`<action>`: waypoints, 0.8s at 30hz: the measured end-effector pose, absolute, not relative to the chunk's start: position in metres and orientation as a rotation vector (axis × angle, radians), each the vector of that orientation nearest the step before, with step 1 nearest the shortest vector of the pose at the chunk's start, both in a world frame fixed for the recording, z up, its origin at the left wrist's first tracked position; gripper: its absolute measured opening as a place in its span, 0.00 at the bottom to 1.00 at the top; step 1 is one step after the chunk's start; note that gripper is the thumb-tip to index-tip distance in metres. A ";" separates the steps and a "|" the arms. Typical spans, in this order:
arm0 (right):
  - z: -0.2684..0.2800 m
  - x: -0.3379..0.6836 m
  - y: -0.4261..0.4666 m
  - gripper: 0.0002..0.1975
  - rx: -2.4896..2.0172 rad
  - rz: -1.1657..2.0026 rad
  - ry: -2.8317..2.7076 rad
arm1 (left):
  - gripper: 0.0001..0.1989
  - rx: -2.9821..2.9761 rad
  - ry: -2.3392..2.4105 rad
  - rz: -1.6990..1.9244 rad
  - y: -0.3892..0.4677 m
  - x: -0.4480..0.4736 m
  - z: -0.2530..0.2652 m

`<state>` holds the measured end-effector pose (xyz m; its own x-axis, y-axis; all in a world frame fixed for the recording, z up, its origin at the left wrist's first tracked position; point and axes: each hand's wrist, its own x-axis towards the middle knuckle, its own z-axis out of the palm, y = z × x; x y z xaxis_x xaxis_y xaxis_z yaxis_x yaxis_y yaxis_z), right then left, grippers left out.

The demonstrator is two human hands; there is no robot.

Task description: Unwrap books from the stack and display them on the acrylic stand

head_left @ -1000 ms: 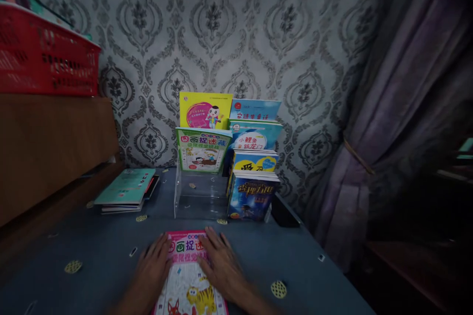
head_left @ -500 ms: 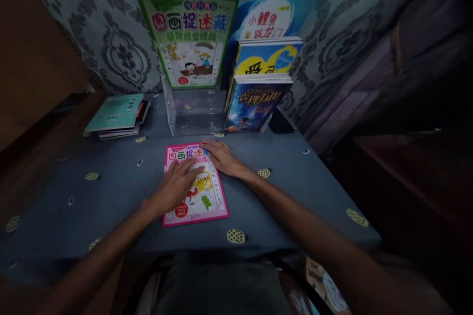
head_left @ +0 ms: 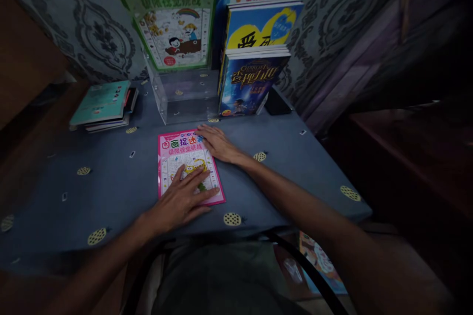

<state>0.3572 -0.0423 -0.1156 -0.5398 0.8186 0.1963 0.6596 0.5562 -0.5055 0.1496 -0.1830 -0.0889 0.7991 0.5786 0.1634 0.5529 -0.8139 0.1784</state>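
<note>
A pink-bordered picture book [head_left: 177, 145] lies flat on the table, its cover up, with coloured Chinese title characters and a yellow tiger. Across its lower part my left hand [head_left: 182, 199] rests with fingers spread, covering some of the cover picture. My right hand [head_left: 218, 143] lies at the book's upper right corner, fingers stretched out flat and hiding the end of the title. Neither hand has its fingers wrapped round anything.
Behind the book stands a clear acrylic rack [head_left: 188, 108] with a green picture book [head_left: 175, 24] and a blue paperback [head_left: 251, 83]. Stacked books [head_left: 101, 103] lie at the left. A black phone-like object [head_left: 277, 102] sits right of the rack on the patterned tablecloth [head_left: 121, 192].
My left hand has slid down the cover towards the table's near edge, and its fingers have spread. My right hand stays at the upper corner. The camera view has tipped downward.
</note>
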 end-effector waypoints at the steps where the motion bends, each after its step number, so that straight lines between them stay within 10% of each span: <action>1: -0.117 0.358 -0.042 0.24 -1.192 0.520 -2.380 | 0.21 2.874 0.900 0.327 -0.183 0.149 -0.089; 24: -0.108 0.377 -0.065 0.16 -1.222 0.885 -1.848 | 0.18 2.669 1.207 -0.110 -0.163 0.032 -0.030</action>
<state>0.3774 -0.0645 -0.1079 -0.2746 0.9400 0.2026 0.4313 0.3087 -0.8477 0.0320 -0.1631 -0.0295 0.6619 0.7336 -0.1537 0.7493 -0.6427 0.1593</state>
